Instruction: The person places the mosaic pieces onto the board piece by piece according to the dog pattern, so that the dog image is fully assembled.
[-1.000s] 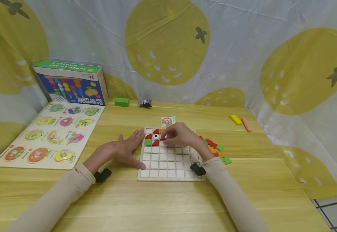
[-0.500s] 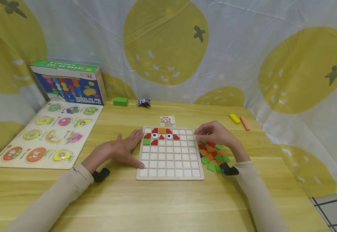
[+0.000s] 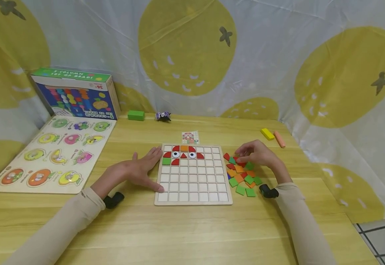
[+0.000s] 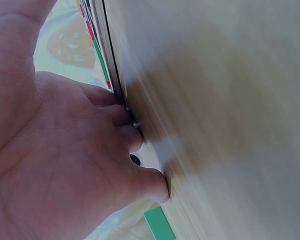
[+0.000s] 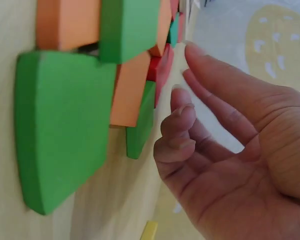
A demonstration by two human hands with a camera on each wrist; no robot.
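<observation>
A pale wooden grid board lies in front of me in the head view. Set into its far rows are red rounded tiles, an orange square, a green tile and two eye tiles. My left hand rests with fingers spread against the board's left edge. Right of the board, a loose heap of red, orange and green tiles lies on the table. My right hand hovers at the heap's far side; the right wrist view shows its thumb and fingers apart, holding nothing, near a red tile.
Behind the board is a small pattern card. A fruit puzzle board and a bead-set box stand at left. A green block and a small figure sit at the back; yellow and pink pieces lie at right.
My right hand has left the board's far rows, uncovering the red triangle and second eye tile, and moved right to the heap of tiles. The left hand has stayed at the board's edge.
</observation>
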